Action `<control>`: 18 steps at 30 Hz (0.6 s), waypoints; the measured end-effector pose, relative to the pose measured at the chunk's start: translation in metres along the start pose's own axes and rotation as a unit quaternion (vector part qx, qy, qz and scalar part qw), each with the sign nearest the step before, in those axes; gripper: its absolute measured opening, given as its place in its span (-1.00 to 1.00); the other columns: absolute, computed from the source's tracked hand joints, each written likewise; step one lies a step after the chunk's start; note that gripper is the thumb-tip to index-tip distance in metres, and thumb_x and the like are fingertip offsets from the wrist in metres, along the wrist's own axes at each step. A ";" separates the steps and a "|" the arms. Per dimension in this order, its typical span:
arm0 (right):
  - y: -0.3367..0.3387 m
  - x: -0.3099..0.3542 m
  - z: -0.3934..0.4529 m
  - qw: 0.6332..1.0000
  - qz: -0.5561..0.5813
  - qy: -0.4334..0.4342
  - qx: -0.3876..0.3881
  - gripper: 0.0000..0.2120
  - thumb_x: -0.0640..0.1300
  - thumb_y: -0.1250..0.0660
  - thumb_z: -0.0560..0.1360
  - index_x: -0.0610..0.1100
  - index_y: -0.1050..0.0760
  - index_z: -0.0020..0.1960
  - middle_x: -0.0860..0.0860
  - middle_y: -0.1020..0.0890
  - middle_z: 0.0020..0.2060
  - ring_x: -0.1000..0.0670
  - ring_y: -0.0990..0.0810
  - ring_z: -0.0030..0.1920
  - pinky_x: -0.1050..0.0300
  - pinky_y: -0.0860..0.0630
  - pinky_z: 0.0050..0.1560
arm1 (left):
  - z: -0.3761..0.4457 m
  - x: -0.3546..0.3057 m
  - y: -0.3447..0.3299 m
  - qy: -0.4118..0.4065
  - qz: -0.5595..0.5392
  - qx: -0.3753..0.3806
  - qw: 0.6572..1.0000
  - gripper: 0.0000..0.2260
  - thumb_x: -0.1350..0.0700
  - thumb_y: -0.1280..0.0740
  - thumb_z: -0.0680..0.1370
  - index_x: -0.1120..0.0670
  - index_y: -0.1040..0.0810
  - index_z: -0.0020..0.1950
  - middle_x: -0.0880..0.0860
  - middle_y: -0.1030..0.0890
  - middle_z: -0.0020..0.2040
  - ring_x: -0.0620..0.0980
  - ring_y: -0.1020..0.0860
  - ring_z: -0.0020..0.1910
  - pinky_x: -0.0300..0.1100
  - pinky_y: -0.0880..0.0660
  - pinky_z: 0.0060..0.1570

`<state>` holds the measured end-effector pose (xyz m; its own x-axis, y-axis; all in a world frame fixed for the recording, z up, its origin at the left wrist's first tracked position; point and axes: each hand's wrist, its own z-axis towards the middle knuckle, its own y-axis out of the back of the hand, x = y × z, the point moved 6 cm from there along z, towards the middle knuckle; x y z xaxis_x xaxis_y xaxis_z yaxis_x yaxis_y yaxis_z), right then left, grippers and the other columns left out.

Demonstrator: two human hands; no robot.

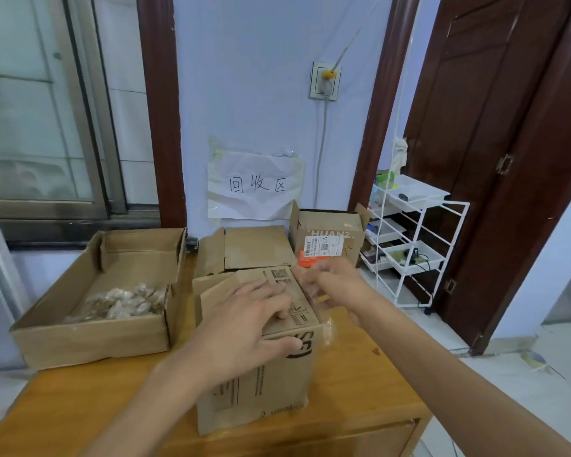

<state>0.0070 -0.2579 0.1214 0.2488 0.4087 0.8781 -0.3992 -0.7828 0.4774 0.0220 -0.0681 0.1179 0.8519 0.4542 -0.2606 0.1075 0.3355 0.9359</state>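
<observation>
Cardboard box [264,384]: closed, upright at the middle of the wooden table [360,384], under both hands.
Left hand [244,328]: lies flat on the box top, fingers spread and pressing, thumb over the front face.
Right hand [337,285]: blurred, at the box's far right corner, fingers pinching clear tape [327,328] that trails down the right edge.
Shallow open box [89,341]: left of it, holding crumpled clear wads [119,305].
Flattened carton [257,247]: just behind.
Open carton [330,239]: back right, labelled; contents hidden.
White rack [419,245]: on the floor at right, its trays holding small items.
</observation>
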 end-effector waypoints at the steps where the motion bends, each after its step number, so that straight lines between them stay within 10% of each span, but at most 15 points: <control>1: -0.002 -0.003 0.000 1.000 0.019 0.006 0.002 -0.76 -0.24 -0.37 0.61 -0.10 -0.58 -0.24 0.01 -0.66 -0.27 0.03 -0.60 -0.28 0.13 -0.58 -0.31 | -0.003 0.003 0.004 0.002 -0.043 -0.012 0.999 -0.60 -0.49 -0.22 0.50 -0.21 -0.47 0.05 -0.29 -0.42 0.47 -0.18 -0.28 0.52 -0.06 -0.29 0.49; 6: -0.005 0.002 -0.012 0.995 0.068 0.064 -0.018 -0.70 -0.20 -0.36 0.66 -0.14 -0.50 -0.25 -0.04 -0.64 -0.30 0.01 -0.53 -0.34 0.13 -0.51 -0.33 | 0.006 0.043 0.072 0.124 -0.116 -0.238 0.956 -0.40 -0.51 -0.12 0.48 -0.21 -0.48 0.36 -0.18 -0.55 0.35 -0.10 -0.53 0.30 0.01 -0.51 0.23; 10: 0.003 0.020 -0.022 0.992 0.033 0.107 -0.054 -0.74 -0.17 -0.35 0.65 -0.23 -0.53 -0.20 0.03 -0.63 -0.33 0.05 -0.56 -0.35 0.15 -0.51 -0.38 | 0.038 0.057 0.086 0.189 -0.046 -0.095 0.976 -0.29 -0.55 -0.15 0.42 -0.18 -0.47 0.42 -0.12 -0.55 0.38 0.02 -0.53 0.34 0.04 -0.50 0.25; 15: 0.045 0.083 -0.049 0.938 -0.020 0.289 -0.190 -0.78 0.03 -0.34 0.59 0.01 -0.53 -0.21 0.09 -0.65 -0.31 0.01 -0.66 -0.18 -0.10 -0.59 -0.05 | 0.049 0.049 0.093 0.114 -0.119 -0.149 0.975 -0.35 -0.56 -0.15 0.40 0.02 -0.61 -0.16 -0.06 -0.58 -0.28 0.03 -0.56 -0.19 -0.06 -0.41 -0.18; 18: 0.049 0.086 -0.073 0.919 -0.023 0.352 -0.173 -0.84 -0.02 -0.35 0.66 -0.02 -0.55 -0.08 0.13 -0.70 -0.15 0.09 -0.68 -0.04 -0.13 -0.60 0.06 | 0.028 0.032 0.096 0.079 -0.095 -0.274 0.954 -0.51 -0.46 -0.25 0.46 -0.07 -0.68 -0.10 -0.13 -0.65 -0.27 -0.09 -0.59 -0.23 -0.04 -0.55 -0.16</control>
<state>-0.0559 -0.2266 0.2227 -0.3124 0.7353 0.6015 -0.6900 -0.6108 0.3883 0.0735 -0.0440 0.2064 0.7510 0.4471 -0.4859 -0.0696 0.7853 0.6151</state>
